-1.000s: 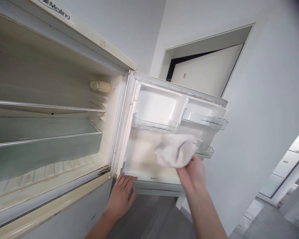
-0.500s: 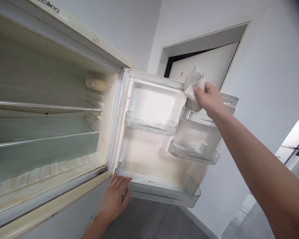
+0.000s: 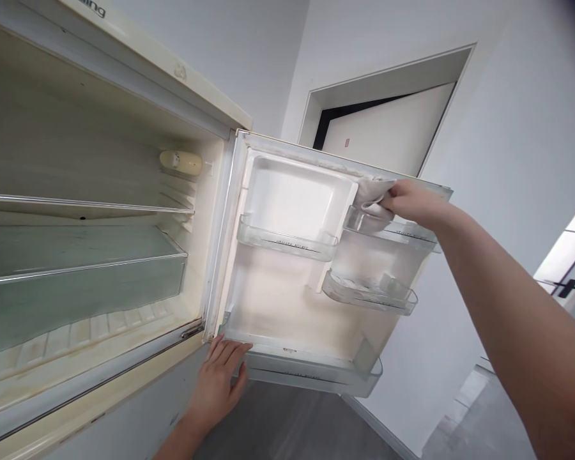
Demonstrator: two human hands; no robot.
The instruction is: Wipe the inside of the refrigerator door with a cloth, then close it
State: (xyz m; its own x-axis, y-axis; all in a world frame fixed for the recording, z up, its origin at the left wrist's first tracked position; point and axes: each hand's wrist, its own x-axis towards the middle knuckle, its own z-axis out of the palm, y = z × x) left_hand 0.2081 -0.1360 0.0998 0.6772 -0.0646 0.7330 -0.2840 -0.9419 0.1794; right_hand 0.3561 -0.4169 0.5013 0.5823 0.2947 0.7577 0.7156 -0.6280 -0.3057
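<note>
While your right hand (image 3: 414, 203) clenches the cloth (image 3: 374, 195) against the fridge door (image 3: 287, 300) top, wipe along; left hand (image 3: 219, 381) rests flat, fingers released.

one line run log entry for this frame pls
right hand: presses white cloth on fridge door top inner edge | left hand: flat on door's bottom corner | door: open | door bins: empty

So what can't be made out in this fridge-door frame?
All in the head view:
- Most of the cloth: covered by the right hand, so its size is unclear.
- Left hand: its palm side against the fridge door is hidden.
- Brand lettering: cut off by the top edge.
- Print on the door bins: too small to read.
</note>
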